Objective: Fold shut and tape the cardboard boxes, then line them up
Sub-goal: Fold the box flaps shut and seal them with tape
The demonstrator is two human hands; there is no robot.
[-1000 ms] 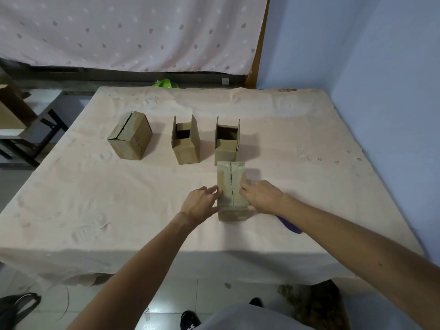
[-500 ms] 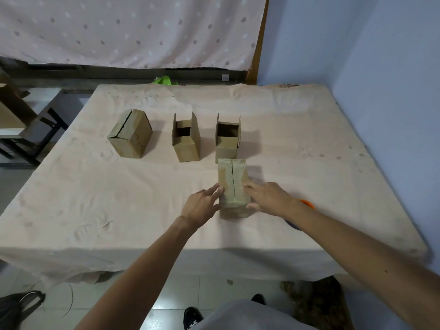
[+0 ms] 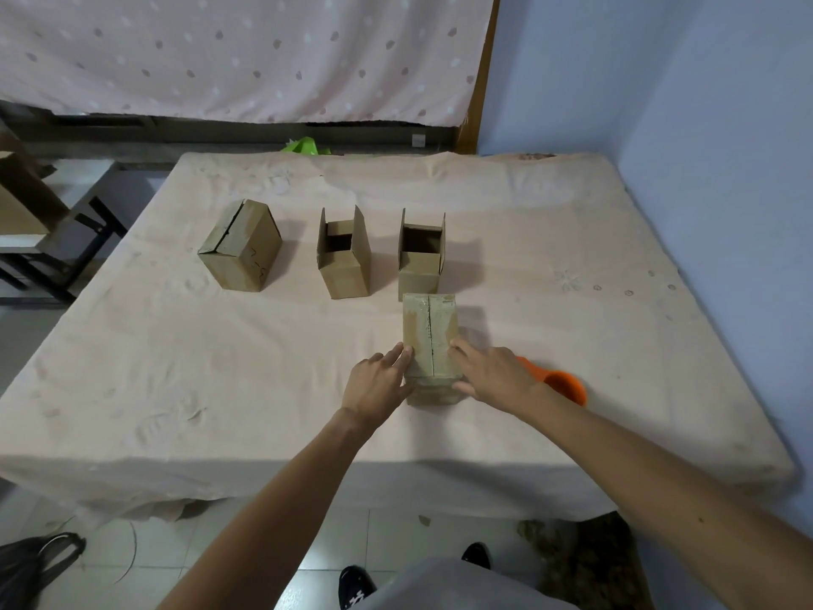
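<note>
The taped box (image 3: 430, 332) is a tall, narrow brown cardboard carton standing on a wrinkled peach tablecloth (image 3: 176, 367); its top flaps meet in a dark centre seam under a strip of glossy clear tape. The left hand (image 3: 377, 386) lies against the box's left side, fingers nearly straight and flat on the upper edge, curled round nothing; the right hand (image 3: 492, 374) mirrors it on the right side, fingers stretched out and pressing the top edge, thumb down the near corner. Just right of the taped box, partly hidden behind the right wrist, lies an orange plastic tape dispenser (image 3: 562, 384) with a rounded end. Directly behind the taped box, almost touching it, stands an open box (image 3: 419, 262), its side flaps upright and its inside dark; left of that one, apart from it, a second open box (image 3: 344, 261) of the same plain cardboard stands slightly turned. Further left still is a closed box (image 3: 239, 248), squat, set at an angle, with pen marks on one face. Well behind them all hangs a pink dotted curtain (image 3: 220, 59).
</note>
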